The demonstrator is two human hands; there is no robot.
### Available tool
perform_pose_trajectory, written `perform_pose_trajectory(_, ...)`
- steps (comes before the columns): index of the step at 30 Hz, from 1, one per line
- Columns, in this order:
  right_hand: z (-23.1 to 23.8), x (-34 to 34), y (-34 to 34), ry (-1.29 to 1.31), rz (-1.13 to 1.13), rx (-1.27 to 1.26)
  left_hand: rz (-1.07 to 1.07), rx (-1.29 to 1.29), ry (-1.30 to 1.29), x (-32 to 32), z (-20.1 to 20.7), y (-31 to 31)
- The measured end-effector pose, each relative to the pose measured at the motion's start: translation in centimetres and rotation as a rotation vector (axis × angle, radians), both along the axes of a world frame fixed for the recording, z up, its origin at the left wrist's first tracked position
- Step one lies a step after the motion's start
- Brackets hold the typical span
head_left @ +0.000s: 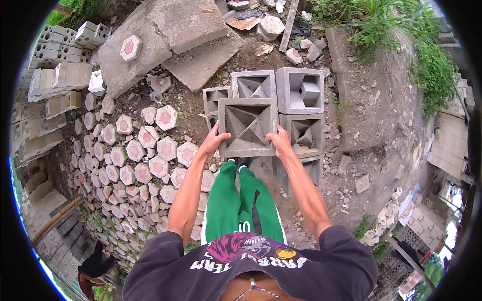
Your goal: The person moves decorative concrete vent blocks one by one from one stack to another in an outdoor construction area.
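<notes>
Between my two hands is a square grey concrete vent block [247, 111] with an X-shaped recess on its upward face. My left hand [215, 139] is closed on its left side, the thumb lying over the face. My right hand [279, 140] grips the right side in the same way. Just beyond it stand another vent block [254, 75] and, to the right, one with a boxy inner piece [321, 90]. Below that sits a vent block with a twisted star recess [319, 131]. A narrower block [217, 93] is partly hidden behind the held one.
Many hexagonal pavers [142, 173] with reddish centres cover the ground on the left. Broken concrete slabs [201, 60] lie at the far side. Stacked hollow blocks [55, 40] line the left edge. Rubble [361, 184] and a raised slab [366, 95] are on the right.
</notes>
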State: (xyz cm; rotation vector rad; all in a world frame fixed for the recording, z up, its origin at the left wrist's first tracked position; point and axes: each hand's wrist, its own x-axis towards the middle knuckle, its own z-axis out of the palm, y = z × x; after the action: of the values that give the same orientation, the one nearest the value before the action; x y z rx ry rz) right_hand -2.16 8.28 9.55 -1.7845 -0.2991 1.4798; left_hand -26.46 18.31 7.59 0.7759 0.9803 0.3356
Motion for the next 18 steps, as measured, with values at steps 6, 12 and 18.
perform_pose_trajectory(6, -3.4, 1.7, 7.8, -0.26, 0.011, 0.076, -0.236, 0.459, 0.45, 2.2, -5.7, 5.0)
perform_pose_trajectory(12, -6.1, 6.1, 12.4, -0.617, 0.217, 0.052, -0.312, 0.525, 0.533, 6.3, -6.8, 10.1)
perform_pose_trajectory(18, -7.4, 6.1, 12.7, -0.742, 0.229, 0.004, -0.254, 0.538, 0.504, 7.7, -8.0, 10.6)
